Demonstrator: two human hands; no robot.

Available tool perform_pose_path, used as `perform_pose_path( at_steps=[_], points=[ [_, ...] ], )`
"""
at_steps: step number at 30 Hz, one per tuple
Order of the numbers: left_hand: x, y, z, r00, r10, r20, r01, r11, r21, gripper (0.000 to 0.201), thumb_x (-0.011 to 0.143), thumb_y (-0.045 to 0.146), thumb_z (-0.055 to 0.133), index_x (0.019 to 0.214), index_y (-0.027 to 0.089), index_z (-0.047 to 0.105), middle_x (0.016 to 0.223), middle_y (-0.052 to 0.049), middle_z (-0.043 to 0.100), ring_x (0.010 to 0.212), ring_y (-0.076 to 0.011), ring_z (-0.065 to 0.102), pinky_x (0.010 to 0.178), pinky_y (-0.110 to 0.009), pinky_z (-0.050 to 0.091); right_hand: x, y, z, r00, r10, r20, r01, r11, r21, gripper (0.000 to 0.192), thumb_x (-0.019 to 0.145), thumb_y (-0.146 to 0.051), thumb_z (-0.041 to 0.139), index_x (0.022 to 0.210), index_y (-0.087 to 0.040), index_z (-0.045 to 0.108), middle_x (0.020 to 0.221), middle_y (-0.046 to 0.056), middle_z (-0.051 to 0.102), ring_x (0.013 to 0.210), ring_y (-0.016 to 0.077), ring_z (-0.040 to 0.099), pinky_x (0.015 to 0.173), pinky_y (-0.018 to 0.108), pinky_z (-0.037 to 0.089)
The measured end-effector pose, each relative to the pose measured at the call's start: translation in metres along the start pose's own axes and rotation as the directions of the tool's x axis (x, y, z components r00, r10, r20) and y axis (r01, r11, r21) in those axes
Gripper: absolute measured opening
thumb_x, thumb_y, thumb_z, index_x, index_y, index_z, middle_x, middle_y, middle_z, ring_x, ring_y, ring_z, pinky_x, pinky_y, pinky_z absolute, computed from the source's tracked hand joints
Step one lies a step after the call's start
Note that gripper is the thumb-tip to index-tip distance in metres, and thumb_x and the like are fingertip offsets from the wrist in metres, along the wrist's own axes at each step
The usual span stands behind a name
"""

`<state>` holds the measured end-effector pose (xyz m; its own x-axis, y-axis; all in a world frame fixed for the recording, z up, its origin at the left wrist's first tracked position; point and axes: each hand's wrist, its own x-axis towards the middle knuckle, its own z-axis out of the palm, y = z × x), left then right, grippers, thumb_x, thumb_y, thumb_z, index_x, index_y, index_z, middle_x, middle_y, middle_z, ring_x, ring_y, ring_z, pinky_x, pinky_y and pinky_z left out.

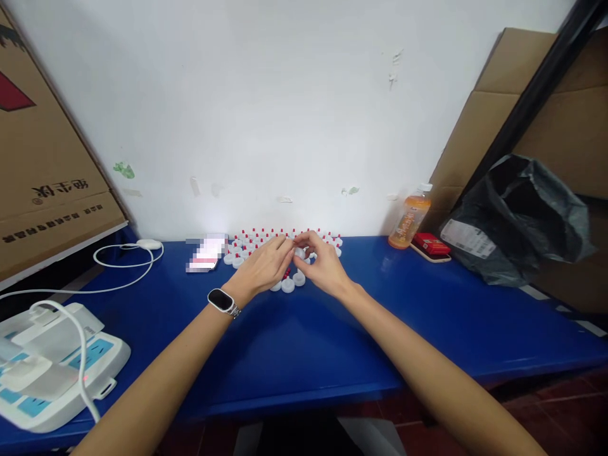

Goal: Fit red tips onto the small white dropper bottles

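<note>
With the fingers of the left hand [264, 265] and right hand [319, 265] pinched together on one small white cap [299, 253] above the blue table [304, 342], a slip could drop it into the red-tipped caps [251, 240] behind, toppling them.

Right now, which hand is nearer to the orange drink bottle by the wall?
The right hand. The orange drink bottle stands off to its right near the wall, with bare blue table between them. The left hand sits farther away, beyond the right hand.
</note>
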<state>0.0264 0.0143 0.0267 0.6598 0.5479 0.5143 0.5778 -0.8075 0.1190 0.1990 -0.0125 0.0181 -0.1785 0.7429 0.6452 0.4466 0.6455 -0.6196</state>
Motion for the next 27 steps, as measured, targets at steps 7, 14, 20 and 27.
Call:
perform_pose_path(
  at_steps=[7,14,20,27],
  points=[
    [0.003,-0.004,0.002,0.912,-0.358,-0.202,0.303,0.917,-0.257,0.038,0.104,0.038,0.023,0.076,0.021,0.042,0.066,0.001,0.044,0.061,-0.0153,0.044,0.062,-0.031,0.035,0.004,0.006,-0.008,0.997,-0.082,-0.015,0.076,0.966,-0.247,0.02,0.085,-0.012,0.051,0.102,-0.02,0.059,0.105,0.007,0.064,0.105,0.0215,0.056,0.094,0.035,0.043],
    [-0.008,-0.028,0.016,0.984,-0.173,0.045,0.178,0.956,-0.234,0.03,0.099,0.04,0.04,0.09,0.019,0.06,0.086,-0.004,0.057,0.085,-0.0197,0.053,0.08,-0.033,0.042,0.008,0.023,-0.004,0.989,0.094,-0.111,-0.106,0.989,-0.102,0.01,0.083,-0.02,0.061,0.091,-0.021,0.067,0.103,0.004,0.062,0.098,0.0181,0.058,0.087,0.031,0.046],
    [-0.011,-0.034,0.025,0.981,-0.171,0.095,0.187,0.961,-0.202,0.036,0.098,0.044,0.041,0.098,0.022,0.068,0.087,-0.006,0.061,0.089,-0.0223,0.055,0.085,-0.037,0.043,0.006,0.026,0.001,0.989,0.135,-0.056,-0.144,0.968,-0.205,0.008,0.081,-0.021,0.066,0.087,-0.02,0.071,0.083,0.002,0.06,0.086,0.0178,0.056,0.083,0.032,0.044],
    [-0.027,-0.041,0.001,0.95,-0.311,0.022,0.306,0.915,-0.261,0.035,0.098,0.041,0.041,0.096,0.019,0.068,0.093,-0.006,0.067,0.087,-0.0205,0.058,0.077,-0.032,0.044,0.013,0.021,0.008,0.978,0.17,0.121,-0.155,0.98,-0.121,0.01,0.082,-0.017,0.062,0.084,-0.017,0.072,0.081,0.002,0.072,0.072,0.0131,0.06,0.07,0.025,0.044]
  ],
)
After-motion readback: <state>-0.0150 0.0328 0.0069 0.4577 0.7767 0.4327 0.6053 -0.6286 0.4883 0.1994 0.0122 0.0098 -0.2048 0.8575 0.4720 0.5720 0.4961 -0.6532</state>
